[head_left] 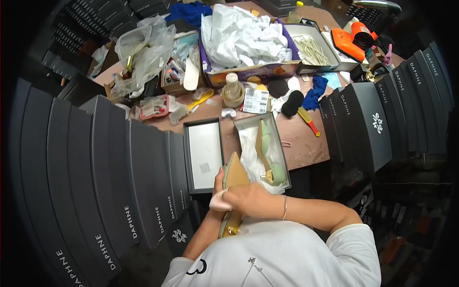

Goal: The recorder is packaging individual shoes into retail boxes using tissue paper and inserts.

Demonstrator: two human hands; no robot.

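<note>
My left hand (218, 185) grips a light green shoe (235, 173), its tan sole turned up and its gold heel toward my body. Closed around a folded white cloth (220, 201), my right hand (250, 198) lies across the middle of that sole. Just beyond, an open dark grey shoebox (286, 167) holds the matching green shoe (266, 137) on white tissue paper (250, 152). The white-lined box lid (204, 143) rests left of it. Part of my left palm is hidden behind the held shoe.
Dark shoeboxes stand stacked at left (112, 182) and right (368, 124). On the table are a purple carton (253, 72) of crumpled paper, a clear bottle (233, 86), a yellow brush (201, 99), a red-handled brush (310, 122), black round pads (292, 104) and an orange heat gun (348, 45).
</note>
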